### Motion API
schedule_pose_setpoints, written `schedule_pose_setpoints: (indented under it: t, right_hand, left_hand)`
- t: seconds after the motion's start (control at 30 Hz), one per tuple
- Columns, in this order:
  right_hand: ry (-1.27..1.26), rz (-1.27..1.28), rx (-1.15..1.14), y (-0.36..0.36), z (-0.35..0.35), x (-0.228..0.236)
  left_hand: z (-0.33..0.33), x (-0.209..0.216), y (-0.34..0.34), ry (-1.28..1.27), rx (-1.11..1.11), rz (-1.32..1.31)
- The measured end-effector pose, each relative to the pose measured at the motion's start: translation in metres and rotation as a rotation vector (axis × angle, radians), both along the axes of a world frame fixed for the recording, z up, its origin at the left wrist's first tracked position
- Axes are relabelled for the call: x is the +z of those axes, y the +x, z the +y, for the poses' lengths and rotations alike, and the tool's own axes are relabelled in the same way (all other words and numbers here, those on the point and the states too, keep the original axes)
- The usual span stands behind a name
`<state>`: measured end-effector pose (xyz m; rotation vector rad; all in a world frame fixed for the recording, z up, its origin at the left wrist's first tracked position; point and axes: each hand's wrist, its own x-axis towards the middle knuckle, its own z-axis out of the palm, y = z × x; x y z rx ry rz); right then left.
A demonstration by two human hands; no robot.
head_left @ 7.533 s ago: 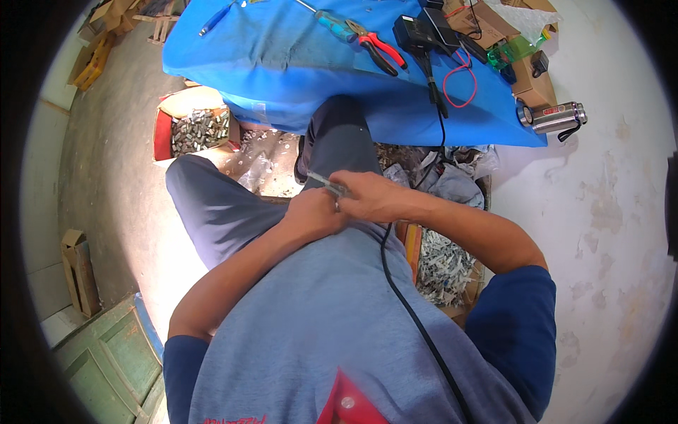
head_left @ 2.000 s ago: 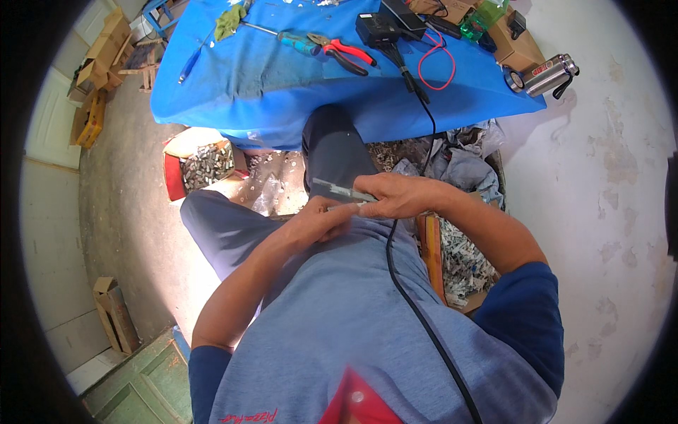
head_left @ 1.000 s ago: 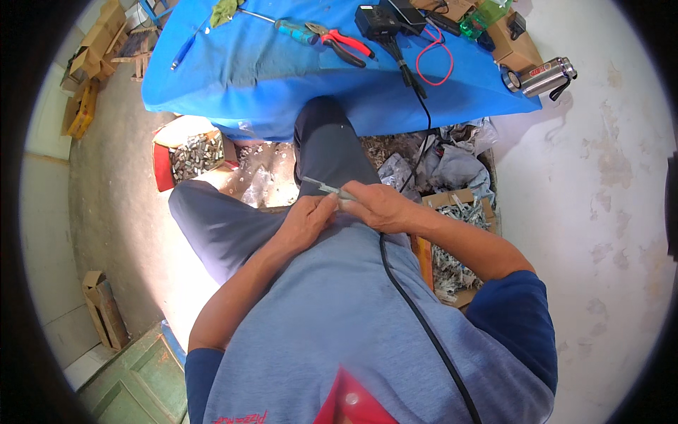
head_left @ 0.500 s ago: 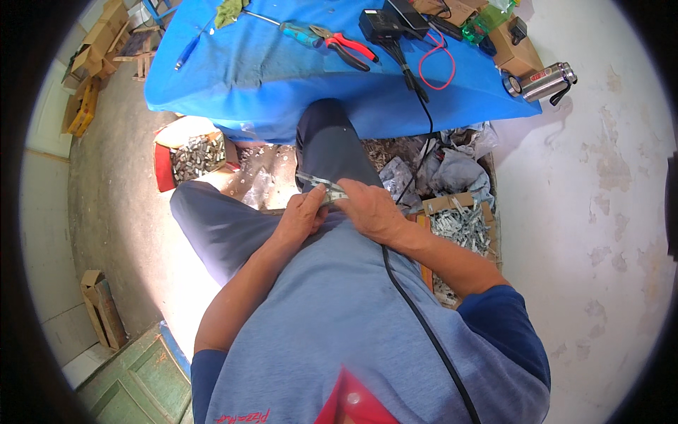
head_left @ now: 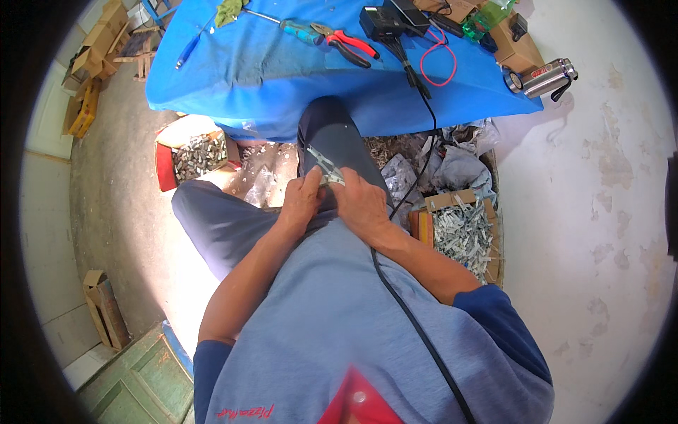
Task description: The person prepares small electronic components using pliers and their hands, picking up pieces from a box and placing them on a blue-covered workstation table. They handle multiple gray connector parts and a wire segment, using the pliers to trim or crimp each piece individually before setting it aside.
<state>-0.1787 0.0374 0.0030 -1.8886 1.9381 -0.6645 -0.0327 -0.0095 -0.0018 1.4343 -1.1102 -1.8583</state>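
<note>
Blue-covered table (head_left: 282,78): upper frame, carrying red-handled pliers (head_left: 349,48), a black box and a steel flask (head_left: 544,76).
Scrap boxes: metal pieces lower left and right of the knee.
Left hand (head_left: 302,201): closed on small metal piece (head_left: 326,168), mid-frame.
Right hand (head_left: 361,205): closed, now pressed closer against it than half a second ago.
Meaning: the grip has tightened; the piece stays over the knee.

Both hands meet over the person's lap, left hand (head_left: 302,201) beside right hand (head_left: 361,205), a small metal piece (head_left: 325,166) between them; table (head_left: 268,78) ahead, pliers (head_left: 349,46) on it, flask (head_left: 544,76) at its right end
</note>
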Motion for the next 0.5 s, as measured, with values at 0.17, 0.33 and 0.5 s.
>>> schedule_pose_setpoints:
  t: [0.17,0.33,0.5]
  right_hand:
    - [0.070,-0.120,0.286,-0.030,-0.003,0.010]
    - [0.139,-0.191,0.255,-0.027,-0.003,0.020]
    - [0.150,-0.179,0.164,-0.015,-0.006,0.019]
  left_hand:
    - [0.011,-0.013,0.009,0.082,-0.100,0.097]
    - [0.005,-0.010,0.010,0.251,-0.062,0.243]
    - [0.001,-0.009,0.007,0.242,0.039,0.182]
